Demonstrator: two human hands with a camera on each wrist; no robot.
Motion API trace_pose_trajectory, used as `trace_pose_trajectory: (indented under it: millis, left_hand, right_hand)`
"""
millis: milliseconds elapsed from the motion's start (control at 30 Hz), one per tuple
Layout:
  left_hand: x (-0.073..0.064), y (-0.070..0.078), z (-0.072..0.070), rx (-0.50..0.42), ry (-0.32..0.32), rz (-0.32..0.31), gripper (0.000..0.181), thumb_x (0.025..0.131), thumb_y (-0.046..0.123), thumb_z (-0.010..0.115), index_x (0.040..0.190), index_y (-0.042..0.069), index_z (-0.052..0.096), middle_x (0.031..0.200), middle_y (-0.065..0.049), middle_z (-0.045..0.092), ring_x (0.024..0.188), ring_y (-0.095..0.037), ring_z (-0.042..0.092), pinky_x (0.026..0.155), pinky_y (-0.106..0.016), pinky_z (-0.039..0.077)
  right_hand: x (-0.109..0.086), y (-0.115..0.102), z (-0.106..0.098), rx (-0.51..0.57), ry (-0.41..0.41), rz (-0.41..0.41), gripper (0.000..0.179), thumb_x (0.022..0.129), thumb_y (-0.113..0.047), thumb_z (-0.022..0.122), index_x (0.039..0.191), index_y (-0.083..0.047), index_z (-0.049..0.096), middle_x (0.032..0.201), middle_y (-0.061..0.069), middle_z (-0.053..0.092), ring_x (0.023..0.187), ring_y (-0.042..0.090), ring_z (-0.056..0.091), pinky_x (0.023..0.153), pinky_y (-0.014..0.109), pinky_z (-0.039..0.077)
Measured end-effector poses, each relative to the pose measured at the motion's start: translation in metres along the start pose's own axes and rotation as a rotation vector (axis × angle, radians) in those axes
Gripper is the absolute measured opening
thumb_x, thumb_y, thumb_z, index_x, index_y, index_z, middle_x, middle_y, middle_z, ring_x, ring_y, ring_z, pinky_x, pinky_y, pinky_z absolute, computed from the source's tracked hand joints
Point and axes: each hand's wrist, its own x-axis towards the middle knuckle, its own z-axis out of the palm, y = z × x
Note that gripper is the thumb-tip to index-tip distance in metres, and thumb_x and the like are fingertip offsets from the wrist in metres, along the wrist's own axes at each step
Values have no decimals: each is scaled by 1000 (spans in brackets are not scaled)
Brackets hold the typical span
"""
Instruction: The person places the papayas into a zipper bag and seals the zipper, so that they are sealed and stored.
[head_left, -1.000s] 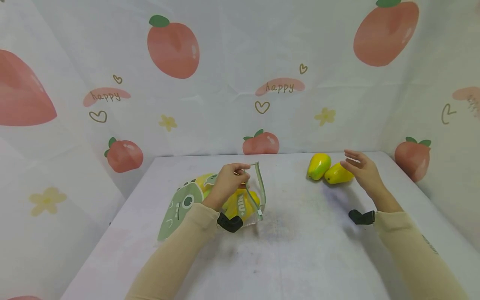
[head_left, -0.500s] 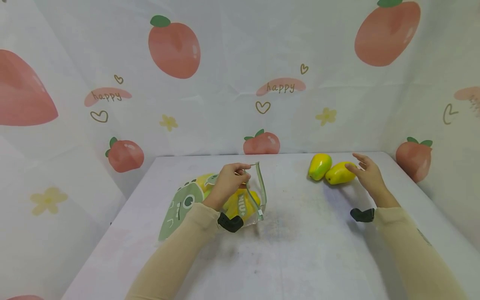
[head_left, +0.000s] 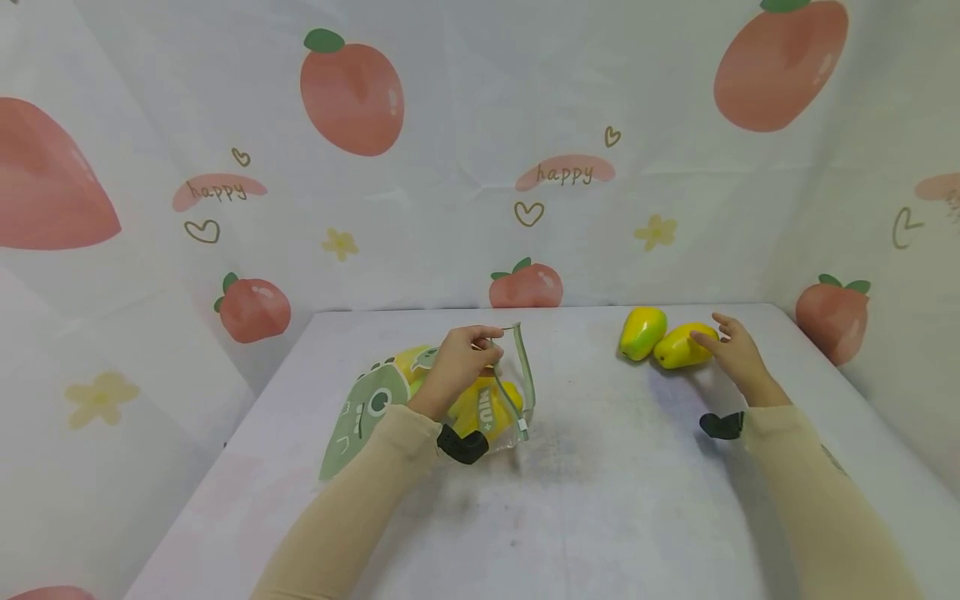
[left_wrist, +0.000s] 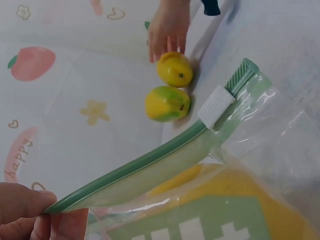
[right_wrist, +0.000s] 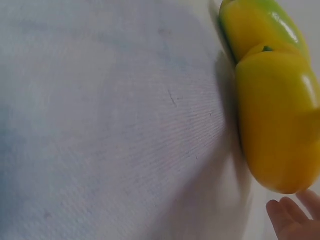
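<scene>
My left hand (head_left: 457, 371) pinches the green zip edge of a clear zip bag (head_left: 352, 421) printed with a green cartoon creature. Its mouth gapes to the right, and yellow things show through the plastic. A white slider (left_wrist: 216, 107) sits near one end of the zip strip. My right hand (head_left: 738, 362) is at the right end of a yellow papaya (head_left: 678, 348), fingers extended; in the right wrist view the fingertips (right_wrist: 277, 210) are close to its end, and contact is hard to tell. A second, greener papaya (head_left: 641, 335) lies against its left side.
Both papayas lie toward the back right of the white table (head_left: 600, 500). A white cloth backdrop (head_left: 450, 208) printed with peaches rises behind the table and along its sides. Black wrist devices (head_left: 462, 446) hang below both wrists.
My right hand has come down and a little right, from above the nearer papaya to its right end. The left hand keeps its hold on the bag, and the papayas stay in place.
</scene>
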Motion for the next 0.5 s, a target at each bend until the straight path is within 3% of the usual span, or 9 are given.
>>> trace_pose_trajectory:
  millis: [233,500]
  left_hand:
    - [1,-2,0,0,5,6,30,91,5,63,121,5,65,85,-5,50,77,-18,55,77,-32,60]
    - [-1,-2,0,-2,4,9,30,91,5,63,121,4,65,86,-5,50,76,-17,55,76,-31,60]
  right_hand:
    - [3,-1,2,-5,-33,32,87,98,-48,46,152,5,2,152,38,2,140,55,7,114,66,12]
    - [7,3,7,2,-42,87,88,97,-51,44,151,7,5,153,36,2,141,54,8,115,65,13]
